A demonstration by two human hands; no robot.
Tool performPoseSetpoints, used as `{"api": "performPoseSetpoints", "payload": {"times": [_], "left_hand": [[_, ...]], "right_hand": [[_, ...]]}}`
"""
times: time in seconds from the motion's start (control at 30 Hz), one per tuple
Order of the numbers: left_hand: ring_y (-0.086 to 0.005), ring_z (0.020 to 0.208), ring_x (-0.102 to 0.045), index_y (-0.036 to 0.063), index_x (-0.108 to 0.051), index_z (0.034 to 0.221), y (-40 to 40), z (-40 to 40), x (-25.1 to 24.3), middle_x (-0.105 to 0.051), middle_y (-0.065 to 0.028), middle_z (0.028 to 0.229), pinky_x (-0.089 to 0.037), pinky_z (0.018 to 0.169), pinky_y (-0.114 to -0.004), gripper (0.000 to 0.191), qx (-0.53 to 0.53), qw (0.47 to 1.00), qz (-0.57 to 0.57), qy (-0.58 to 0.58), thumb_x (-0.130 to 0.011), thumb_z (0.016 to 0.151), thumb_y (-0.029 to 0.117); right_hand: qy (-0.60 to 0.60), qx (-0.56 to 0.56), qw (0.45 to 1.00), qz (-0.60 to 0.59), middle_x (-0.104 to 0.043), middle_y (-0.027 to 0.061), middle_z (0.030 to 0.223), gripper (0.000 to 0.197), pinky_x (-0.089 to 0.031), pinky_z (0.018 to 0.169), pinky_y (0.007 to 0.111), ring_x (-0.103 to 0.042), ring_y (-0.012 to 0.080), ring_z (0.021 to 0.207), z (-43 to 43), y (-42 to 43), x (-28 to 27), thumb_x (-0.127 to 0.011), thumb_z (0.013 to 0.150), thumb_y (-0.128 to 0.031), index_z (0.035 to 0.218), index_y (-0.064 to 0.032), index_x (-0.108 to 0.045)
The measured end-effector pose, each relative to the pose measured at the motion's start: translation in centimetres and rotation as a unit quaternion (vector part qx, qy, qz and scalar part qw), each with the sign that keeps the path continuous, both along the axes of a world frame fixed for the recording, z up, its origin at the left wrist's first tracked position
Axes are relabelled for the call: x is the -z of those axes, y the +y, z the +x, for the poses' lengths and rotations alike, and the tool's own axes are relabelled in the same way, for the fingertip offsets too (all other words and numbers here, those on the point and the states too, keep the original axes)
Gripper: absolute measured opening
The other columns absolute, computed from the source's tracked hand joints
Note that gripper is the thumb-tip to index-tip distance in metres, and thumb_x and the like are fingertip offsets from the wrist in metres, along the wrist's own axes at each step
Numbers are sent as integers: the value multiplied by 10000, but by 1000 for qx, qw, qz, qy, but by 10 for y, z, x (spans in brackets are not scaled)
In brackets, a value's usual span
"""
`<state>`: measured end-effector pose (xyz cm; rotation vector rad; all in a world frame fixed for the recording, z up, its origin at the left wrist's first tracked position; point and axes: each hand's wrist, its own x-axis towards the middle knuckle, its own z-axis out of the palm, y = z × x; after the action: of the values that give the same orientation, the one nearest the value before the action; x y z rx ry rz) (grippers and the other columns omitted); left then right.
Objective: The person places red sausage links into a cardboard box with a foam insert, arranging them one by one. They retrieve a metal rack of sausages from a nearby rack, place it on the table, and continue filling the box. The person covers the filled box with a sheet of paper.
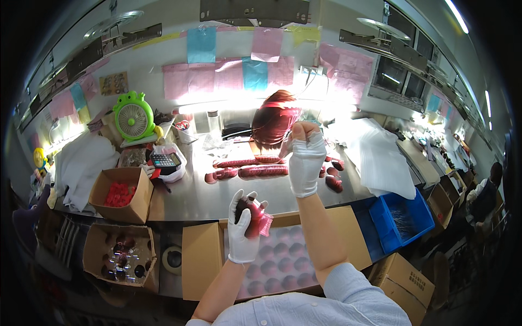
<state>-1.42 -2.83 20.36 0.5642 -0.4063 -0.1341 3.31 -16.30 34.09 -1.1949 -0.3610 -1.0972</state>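
My left hand (244,232), in a white glove, cups a stack of dark red tinted lenses (253,226) with pinkish edges above an open carton. My right hand (306,159), in a white glove with the fingertips bare, is raised over the steel bench. Between its thumb and fingers it pinches a thin see-through piece, apparently a lens (286,146). Beyond it, before the bright tube light, a large rounded dark red glossy object (274,122) shows; its kind is unclear. Rows of red lenses (263,172) lie on the bench, with a few loose lenses (334,183) to the right.
The open carton (202,261) before me holds rows of round pieces under a translucent sheet. Left stand a box of red pieces (120,195), a box of lenses (122,261) and a green fan (133,118). Right are white foam sheets (379,163), a blue bin (401,222) and another person (483,199).
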Motion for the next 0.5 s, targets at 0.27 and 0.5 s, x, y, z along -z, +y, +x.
{"api": "performPoseSetpoints", "payload": {"times": [0.27,0.5], "left_hand": [[-282,1142,-571,127,-345,1470,-1,-1,2,-504,-106,1344,-490,972,-411,587,13,1000,-17,20,-607,946,103],[-216,1138,-540,96,-267,1509,11,3,-2,-518,-103,1287,-462,968,-371,669,-92,995,38,-20,-595,926,78]], "right_hand": [[43,-3,999,-30,-550,-7,698,91,-424,490,206,-525,47,561,-2,9,31,-590,984,-124,956,-37,-582],[254,-136,957,-24,-570,0,760,131,-458,560,216,-552,61,616,-20,28,75,-575,979,-142,939,-19,-598]]}}
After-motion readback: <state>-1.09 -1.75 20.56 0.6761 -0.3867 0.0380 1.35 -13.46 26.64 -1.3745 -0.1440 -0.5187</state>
